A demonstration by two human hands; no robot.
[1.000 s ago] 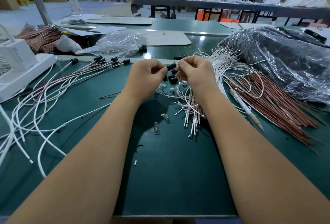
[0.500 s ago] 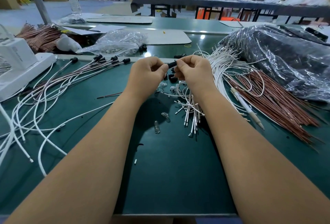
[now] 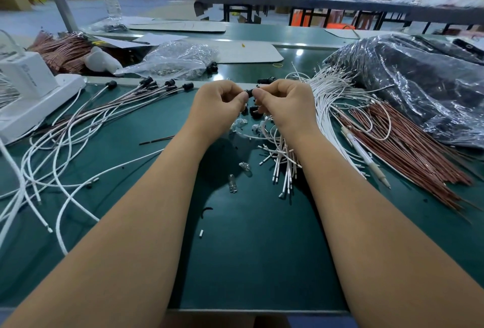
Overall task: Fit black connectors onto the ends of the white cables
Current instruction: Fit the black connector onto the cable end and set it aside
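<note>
Above the middle of the green table, my left hand [image 3: 218, 104] and my right hand [image 3: 284, 102] meet fingertip to fingertip. Both pinch a small black connector [image 3: 250, 92] between them. Any cable end in it is hidden by my fingers. Loose black connectors [image 3: 254, 112] lie just under my hands. A bunch of white cables [image 3: 284, 160] with bare ends lies below my right wrist, and more white cables [image 3: 330, 92] fan out to its right. Finished cables with black connectors [image 3: 146, 84] lie spread out to the left.
Brown wires [image 3: 408, 149] and a pen-like tool [image 3: 366, 157] lie at the right, beside a dark plastic bag [image 3: 419, 87]. A clear bag [image 3: 175, 60] sits behind my hands, a white device [image 3: 28, 87] at far left. Small glass bulbs [image 3: 231, 183] lie in the middle.
My hands have closed together, so less of the black connector shows between the fingertips. The cables on the table have not moved.
</note>
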